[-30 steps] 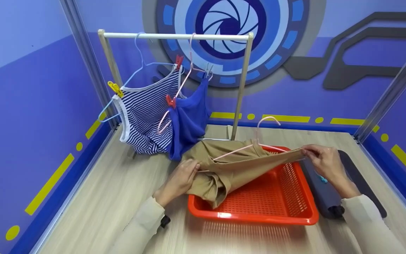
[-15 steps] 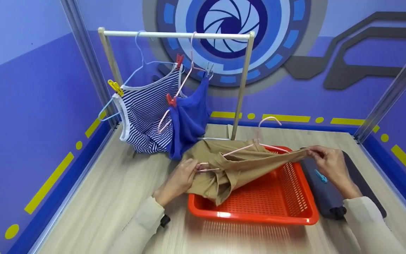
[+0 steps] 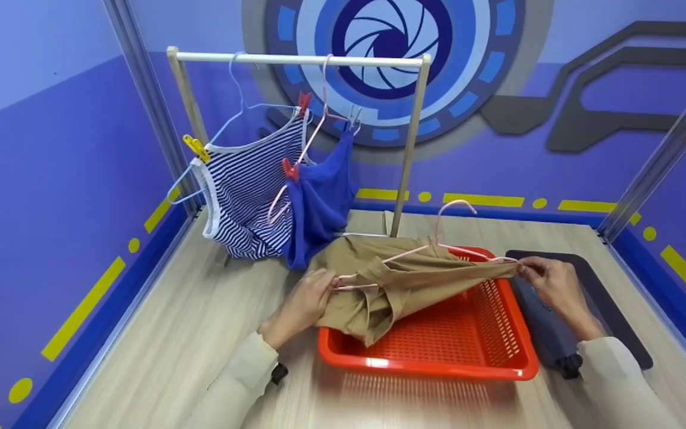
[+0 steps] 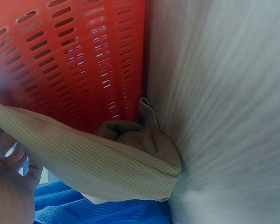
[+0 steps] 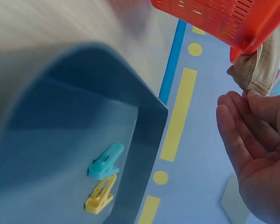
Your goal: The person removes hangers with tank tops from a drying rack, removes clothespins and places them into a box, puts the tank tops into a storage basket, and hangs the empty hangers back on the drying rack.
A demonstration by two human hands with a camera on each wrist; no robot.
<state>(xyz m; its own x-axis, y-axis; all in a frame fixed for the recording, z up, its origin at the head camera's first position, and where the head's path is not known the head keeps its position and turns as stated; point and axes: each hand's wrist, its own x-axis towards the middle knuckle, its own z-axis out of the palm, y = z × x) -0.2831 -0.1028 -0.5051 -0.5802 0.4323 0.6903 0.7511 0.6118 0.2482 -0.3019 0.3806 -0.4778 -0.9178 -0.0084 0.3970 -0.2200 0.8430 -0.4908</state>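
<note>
A tan garment [image 3: 432, 283], its cut unclear in the folds, stretches between both hands above a red basket [image 3: 426, 372]. Inside its opening sits a pink hanger [image 3: 405, 255], hook upward. My left hand [image 3: 304, 301] grips the garment's left side where the hanger's left end comes out. Fingertips of my right hand [image 3: 554, 283] pinch the garment's right corner beside the hanger's right end; whether they also hold the hanger is unclear. In the left wrist view, the tan cloth [image 4: 93, 154] drapes over the basket's side. The right wrist view shows thumb and finger on the cloth corner.
Behind stands a rack [image 3: 295, 59] bearing a striped top [image 3: 253, 173] and a blue garment [image 3: 322, 196], both clipped on hangers. A grey-blue bin [image 5: 74, 126] right of the basket holds a teal clothespin [image 5: 106, 161] and a yellow clothespin [image 5: 101, 195]. Walls surround the table.
My right hand has shifted slightly right, then a little down, with the garment's corner. The hanger's right end now shows there. On the left, more of the hanger has come into sight.
</note>
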